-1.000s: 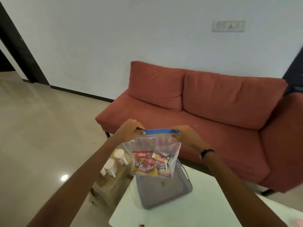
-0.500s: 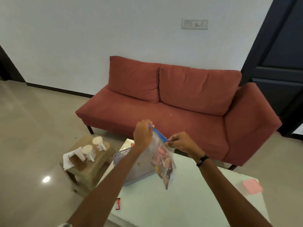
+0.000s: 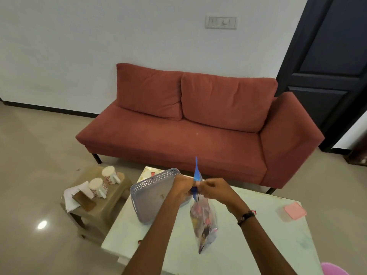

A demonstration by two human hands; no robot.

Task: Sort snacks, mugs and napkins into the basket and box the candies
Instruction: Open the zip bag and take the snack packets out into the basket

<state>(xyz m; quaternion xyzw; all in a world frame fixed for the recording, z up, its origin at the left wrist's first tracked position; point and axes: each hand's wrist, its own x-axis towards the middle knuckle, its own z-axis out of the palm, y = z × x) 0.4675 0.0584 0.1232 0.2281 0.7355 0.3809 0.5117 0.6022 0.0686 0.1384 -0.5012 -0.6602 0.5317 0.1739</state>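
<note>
Right, both hands pinch the blue zip strip at the top of the snack bag (image 3: 203, 221), centre frame: left hand (image 3: 181, 188) and right hand (image 3: 213, 190) closed on it, nearly touching. The bag hangs edge-on above the worktop (image 3: 248, 245), just right of the grey basket (image 3: 151, 195), which is empty apart from a small scrap. Soft clear plastic, loose packets inside, light but floppy; likely slippery film, so the stiffer zip strip is the place to hold, or support it from underneath. Mugs (image 3: 104, 183) and napkins (image 3: 72, 195) sit on the stool (image 3: 103, 211) at left, pink-lidded box (image 3: 294, 211) at right. Versus a second ago: the bag faced the camera with hands apart at the strip's ends; now it's turned sideways, hands together, view panned right.
</note>
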